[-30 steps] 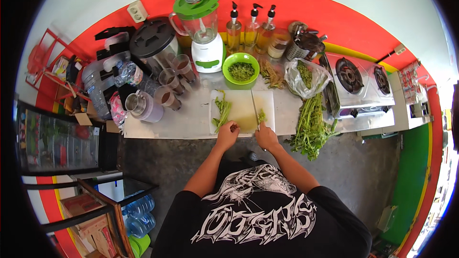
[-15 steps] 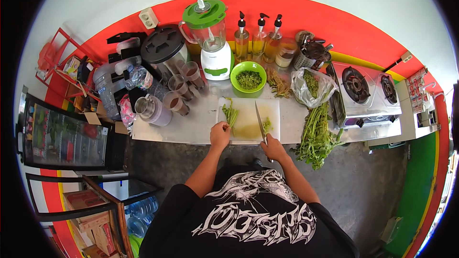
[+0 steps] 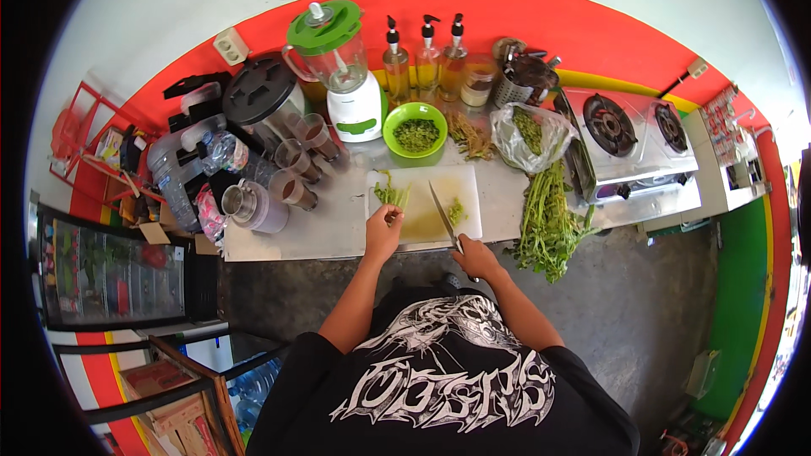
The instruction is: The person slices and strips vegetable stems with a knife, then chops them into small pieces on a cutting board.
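Pinching green stems [image 3: 391,195], left hand [image 3: 383,232]; right hand [image 3: 476,257] grips knife [image 3: 443,214] beside clear bag [image 3: 532,137].

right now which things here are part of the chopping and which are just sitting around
In use: left hand on green stems; right hand holding knife; cutting board; chopped greens.

Sitting idle: blender; green bowl; pump bottles; gas stove; bagged greens.

Small bunch of green stems [image 3: 391,195] lying on the white cutting board's [image 3: 422,179] left side, pinched at the near end – knife [image 3: 443,214] angled across the middle, chopped bits [image 3: 456,210] beside its blade.
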Demonstrator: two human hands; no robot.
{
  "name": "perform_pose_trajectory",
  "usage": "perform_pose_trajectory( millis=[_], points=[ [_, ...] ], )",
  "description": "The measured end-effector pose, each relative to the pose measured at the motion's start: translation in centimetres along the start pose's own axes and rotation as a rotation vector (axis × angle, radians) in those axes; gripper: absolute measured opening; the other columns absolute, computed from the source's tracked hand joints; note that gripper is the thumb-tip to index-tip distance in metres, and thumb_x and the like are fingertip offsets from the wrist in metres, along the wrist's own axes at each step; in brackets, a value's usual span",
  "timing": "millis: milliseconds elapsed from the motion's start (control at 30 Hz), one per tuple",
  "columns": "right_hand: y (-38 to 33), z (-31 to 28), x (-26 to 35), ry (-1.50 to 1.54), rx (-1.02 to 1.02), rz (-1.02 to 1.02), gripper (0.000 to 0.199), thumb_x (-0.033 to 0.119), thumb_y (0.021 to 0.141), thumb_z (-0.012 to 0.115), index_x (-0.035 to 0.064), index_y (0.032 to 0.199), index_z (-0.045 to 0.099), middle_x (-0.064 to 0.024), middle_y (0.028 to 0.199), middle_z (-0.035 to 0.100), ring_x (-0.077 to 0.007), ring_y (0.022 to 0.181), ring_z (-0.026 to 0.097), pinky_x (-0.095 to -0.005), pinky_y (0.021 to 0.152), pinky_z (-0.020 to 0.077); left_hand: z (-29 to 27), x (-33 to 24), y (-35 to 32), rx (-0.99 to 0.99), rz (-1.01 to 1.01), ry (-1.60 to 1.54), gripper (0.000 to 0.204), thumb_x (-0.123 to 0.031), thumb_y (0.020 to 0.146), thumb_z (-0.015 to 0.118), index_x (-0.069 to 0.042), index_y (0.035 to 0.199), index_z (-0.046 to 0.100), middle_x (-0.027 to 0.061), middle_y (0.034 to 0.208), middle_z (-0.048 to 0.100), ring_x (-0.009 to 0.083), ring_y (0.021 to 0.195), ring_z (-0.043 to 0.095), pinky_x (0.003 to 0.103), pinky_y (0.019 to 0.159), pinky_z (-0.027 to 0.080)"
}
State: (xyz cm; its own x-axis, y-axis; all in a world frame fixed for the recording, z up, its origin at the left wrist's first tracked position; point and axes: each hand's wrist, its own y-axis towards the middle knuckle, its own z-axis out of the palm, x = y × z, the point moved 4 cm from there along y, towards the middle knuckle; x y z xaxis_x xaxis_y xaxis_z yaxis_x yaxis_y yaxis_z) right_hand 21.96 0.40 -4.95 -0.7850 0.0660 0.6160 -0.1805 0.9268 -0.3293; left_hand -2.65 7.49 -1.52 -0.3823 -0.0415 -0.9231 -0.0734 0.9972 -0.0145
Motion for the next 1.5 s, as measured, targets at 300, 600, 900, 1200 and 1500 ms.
perform_pose_trajectory(
  millis=[300,600,900,1200,1500],
  points=[
    [-0.2,-1.3,0.0,0.041,-0.121,0.170,0.038,0.028,0.092,0.064,-0.0022,0.111,0.052,-0.0313,0.092,0.067,-0.0507,0.090,0.064,-0.0569,0.080,0.0501,3.7,1.9,-2.0,0.174,0.101,0.178,0.013,-0.006,0.085,0.070,-0.001,0.097,0.068,0.0135,0.088,0.070,0.0301,0.088,0.067,0.040,0.080,0.053],
    [-0.5,-0.5,2.0,0.036,-0.081,0.055,0.034,0.028,0.093,0.062,-0.0018,0.103,0.050,-0.0327,0.086,0.065,-0.0524,0.087,0.063,-0.0583,0.078,0.0496,4.1,-2.5,-2.8,0.066,0.439,0.612,0.018,-0.010,0.080,0.072,-0.007,0.097,0.070,0.0110,0.102,0.063,0.0329,0.100,0.057,0.043,0.090,0.047],
    [0.8,1.8,1.9,0.021,-0.027,0.040,0.031,0.022,0.094,0.057,-0.0047,0.106,0.046,-0.0339,0.087,0.066,-0.0519,0.088,0.065,-0.0583,0.078,0.0525,7.7,-1.4,-1.8,0.306,0.463,0.483,0.009,-0.010,0.084,0.067,-0.007,0.091,0.071,0.0086,0.093,0.065,0.0323,0.094,0.060,0.042,0.080,0.052],
    [1.0,2.2,4.5,-0.127,-0.031,0.234,0.027,0.011,0.092,0.053,-0.0048,0.111,0.044,-0.0303,0.094,0.069,-0.0460,0.091,0.070,-0.0530,0.080,0.0567,8.9,-1.8,-2.2,0.241,0.506,0.595,0.011,-0.006,0.082,0.060,-0.007,0.088,0.068,0.0085,0.090,0.063,0.0315,0.091,0.061,0.042,0.077,0.054],
    [1.0,2.6,4.6,-0.279,-0.044,0.213,0.025,0.013,0.095,0.050,-0.0040,0.113,0.045,-0.0238,0.086,0.072,-0.0395,0.083,0.073,-0.0485,0.071,0.0600,8.7,-1.6,-1.4,0.228,0.334,0.575,0.008,-0.006,0.085,0.060,-0.006,0.090,0.067,0.0107,0.094,0.064,0.0346,0.095,0.062,0.046,0.078,0.054]
  ],
)
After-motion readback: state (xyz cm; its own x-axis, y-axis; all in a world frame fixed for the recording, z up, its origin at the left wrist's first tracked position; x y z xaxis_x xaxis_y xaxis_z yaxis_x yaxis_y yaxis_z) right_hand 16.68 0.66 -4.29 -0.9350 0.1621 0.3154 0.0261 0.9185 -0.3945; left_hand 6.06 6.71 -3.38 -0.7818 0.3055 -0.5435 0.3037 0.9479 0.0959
